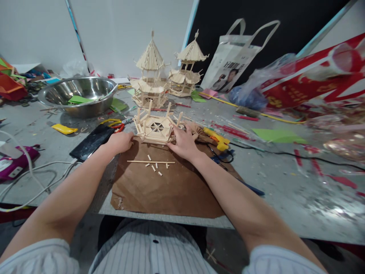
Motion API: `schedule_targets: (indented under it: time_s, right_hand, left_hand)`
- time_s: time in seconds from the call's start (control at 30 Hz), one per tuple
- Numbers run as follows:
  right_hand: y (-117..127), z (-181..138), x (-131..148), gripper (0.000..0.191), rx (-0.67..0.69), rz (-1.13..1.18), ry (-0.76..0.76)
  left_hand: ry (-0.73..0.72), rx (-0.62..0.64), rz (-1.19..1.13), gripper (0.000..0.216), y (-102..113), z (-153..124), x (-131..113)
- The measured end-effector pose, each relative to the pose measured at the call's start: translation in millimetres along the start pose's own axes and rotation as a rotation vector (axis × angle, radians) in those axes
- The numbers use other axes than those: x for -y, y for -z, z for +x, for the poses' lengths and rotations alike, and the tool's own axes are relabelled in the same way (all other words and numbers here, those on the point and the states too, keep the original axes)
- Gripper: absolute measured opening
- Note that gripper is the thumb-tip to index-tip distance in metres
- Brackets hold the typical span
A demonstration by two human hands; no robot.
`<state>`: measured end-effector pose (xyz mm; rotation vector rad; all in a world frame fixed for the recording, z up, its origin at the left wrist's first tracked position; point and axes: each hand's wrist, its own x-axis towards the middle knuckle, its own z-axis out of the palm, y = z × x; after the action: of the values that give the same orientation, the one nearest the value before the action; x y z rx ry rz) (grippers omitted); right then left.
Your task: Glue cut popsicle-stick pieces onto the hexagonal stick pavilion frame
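A six-sided frame of pale wooden sticks (156,132), with short posts standing up around its rim, lies at the far end of a brown sheet (171,194). My right hand (184,141) grips its right side, thumb at the near edge. Beside the frame's left edge is my left hand (123,142), fingers curled together; whatever is between them is hidden. On the sheet in front lie one long thin stick (151,162) and several short cut pieces (153,168).
Two stick pagodas (152,57) stand behind. At left are a metal bowl (82,110), a yellow cutter (65,129), a black phone (92,142) and a purple power strip (21,161). A yellow glue gun (218,140) lies at right, its black cord (273,153) crossing the table.
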<state>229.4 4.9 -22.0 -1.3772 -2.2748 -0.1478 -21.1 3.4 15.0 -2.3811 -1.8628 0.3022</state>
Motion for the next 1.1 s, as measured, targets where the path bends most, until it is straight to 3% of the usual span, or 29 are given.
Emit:
schedule_targets:
  time_s: [0.7, 1.1]
  right_hand:
    - [1.9, 0.5, 1.0, 0.071, 0.039, 0.007, -0.007]
    - [1.0, 0.8, -0.3, 0.064, 0.023, 0.034, -0.007]
  left_hand:
    - [0.006, -0.012, 0.002, 0.032, -3.0, 2.8, 1.1]
    - [0.002, -0.012, 0.014, 0.032, -3.2, 1.9, 0.8]
